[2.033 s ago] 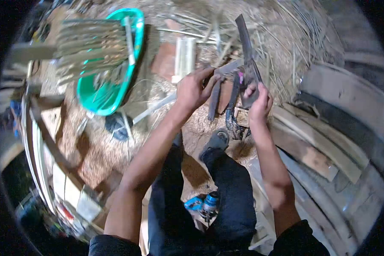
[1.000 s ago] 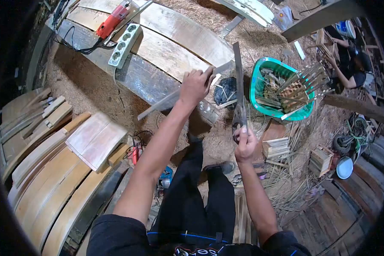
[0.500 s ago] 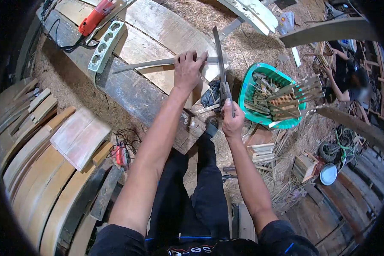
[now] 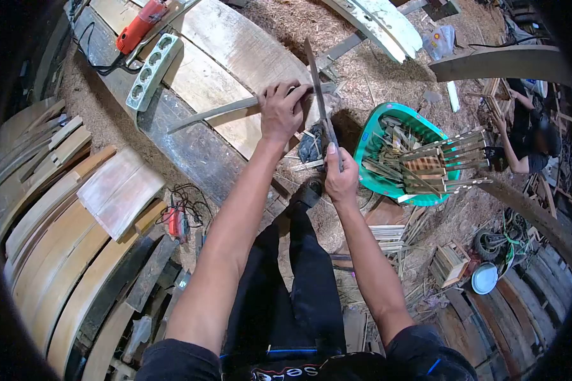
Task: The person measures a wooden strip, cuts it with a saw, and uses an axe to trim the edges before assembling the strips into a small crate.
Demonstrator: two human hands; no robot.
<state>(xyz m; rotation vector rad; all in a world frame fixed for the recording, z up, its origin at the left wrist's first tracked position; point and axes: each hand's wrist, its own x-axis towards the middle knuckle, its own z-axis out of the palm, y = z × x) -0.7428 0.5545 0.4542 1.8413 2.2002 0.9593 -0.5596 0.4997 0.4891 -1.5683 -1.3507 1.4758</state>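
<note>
My left hand (image 4: 281, 114) lies over a narrow grey wooden strip (image 4: 219, 111) on the plank bench, fingers curled around it near its right end. The strip runs slantwise across the bench top. In my right hand (image 4: 342, 178), just beyond the bench end, is a long, dark, saw-like tool (image 4: 316, 82), its handle gripped with the thumb along the top. Its narrow blade points away from me and crosses the strip's right end, close to my left fingertips. Whether the blade has teeth is too small to tell.
A green basket (image 4: 368, 136) full of wood scraps stands at the right. On the bench (image 4: 254, 38) lie a power strip (image 4: 152, 73) and a red power tool (image 4: 140, 28). Curved boards (image 4: 63, 254) are stacked at the left. Another person (image 4: 531, 127) sits at far right.
The blade and my right hand have shifted slightly left, with the blade tilting a little further left. My left hand keeps its hold on the strip. The view has shifted slightly.
</note>
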